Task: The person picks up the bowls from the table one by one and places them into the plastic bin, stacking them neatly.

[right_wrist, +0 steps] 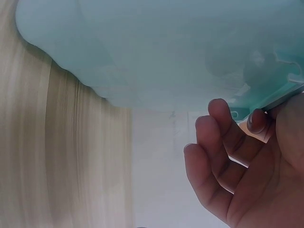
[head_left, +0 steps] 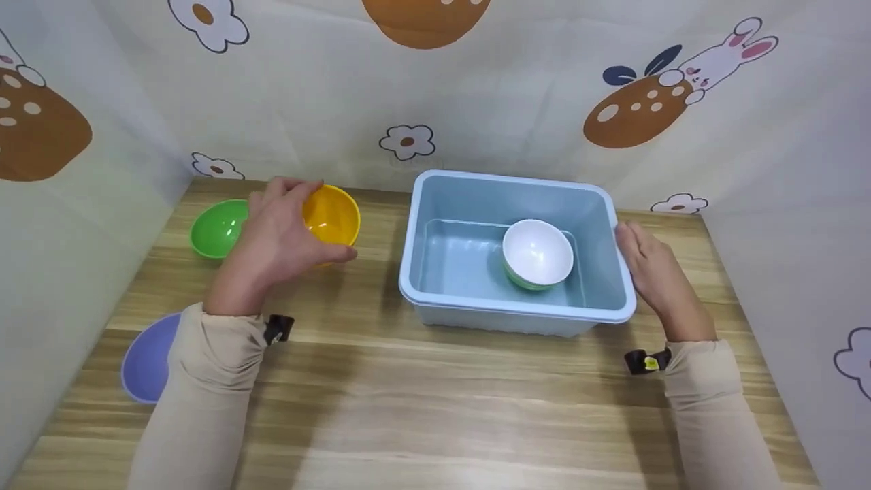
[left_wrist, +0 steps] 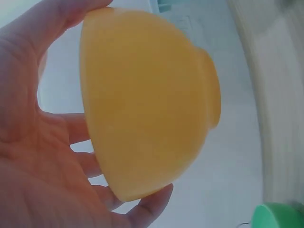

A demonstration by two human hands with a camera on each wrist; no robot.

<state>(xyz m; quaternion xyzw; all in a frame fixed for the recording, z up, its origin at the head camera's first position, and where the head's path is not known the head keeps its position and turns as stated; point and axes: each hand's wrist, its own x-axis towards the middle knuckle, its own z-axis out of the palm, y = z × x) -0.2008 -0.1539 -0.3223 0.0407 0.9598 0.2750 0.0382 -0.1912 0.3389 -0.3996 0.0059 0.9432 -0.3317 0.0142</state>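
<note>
My left hand (head_left: 275, 235) holds a yellow bowl (head_left: 333, 214) by its rim, with the thumb on the near side and the fingers on the far side. In the left wrist view, the bowl's smooth outer wall and foot show between thumb and fingers. My right hand (head_left: 653, 272) rests against the right side of a light blue plastic bin (head_left: 520, 309). Its fingers lie loosely bent beside the bin's outer wall in the right wrist view. Inside the bin, toward the right, stands a bowl (head_left: 537, 253), white inside and green outside.
A green bowl (head_left: 218, 230) sits at the back left, partly behind my left hand. Nearer, a purple bowl (head_left: 146, 361) is partly covered by my left sleeve. Printed fabric walls (head_left: 503, 102) border the wooden tabletop (head_left: 435, 408) at the back and sides.
</note>
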